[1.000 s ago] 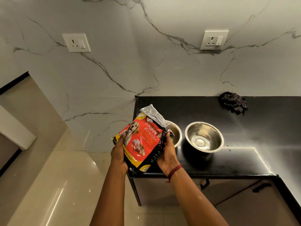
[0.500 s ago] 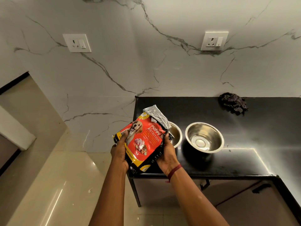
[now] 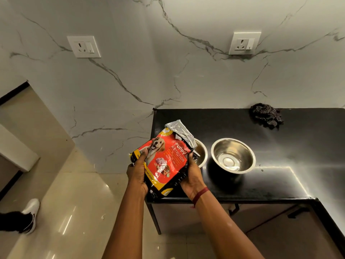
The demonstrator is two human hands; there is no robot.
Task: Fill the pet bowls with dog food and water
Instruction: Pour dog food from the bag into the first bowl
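Note:
A red and black dog food bag point(image 3: 165, 159) with a dog's picture is held tilted over the left end of the black counter point(image 3: 280, 184), its silver opened top pointing toward the left steel bowl point(image 3: 201, 156). That bowl is mostly hidden behind the bag. My left hand point(image 3: 137, 172) grips the bag's left edge. My right hand point(image 3: 192, 176), with a red thread at the wrist, grips the bag's right edge. The right steel bowl point(image 3: 233, 156) stands beside it and looks empty.
A dark crumpled cloth point(image 3: 266, 115) lies at the back of the counter by the marble wall. Two wall sockets point(image 3: 84, 46) point(image 3: 244, 43) sit above. Another person's white shoe point(image 3: 30, 214) stands on the tiled floor at left. Cabinet handles point(image 3: 296, 212) show below the counter.
The bag has tipped a little further, its top lower toward the left bowl. Both hands keep their grip. A shoe has come into view at the lower left.

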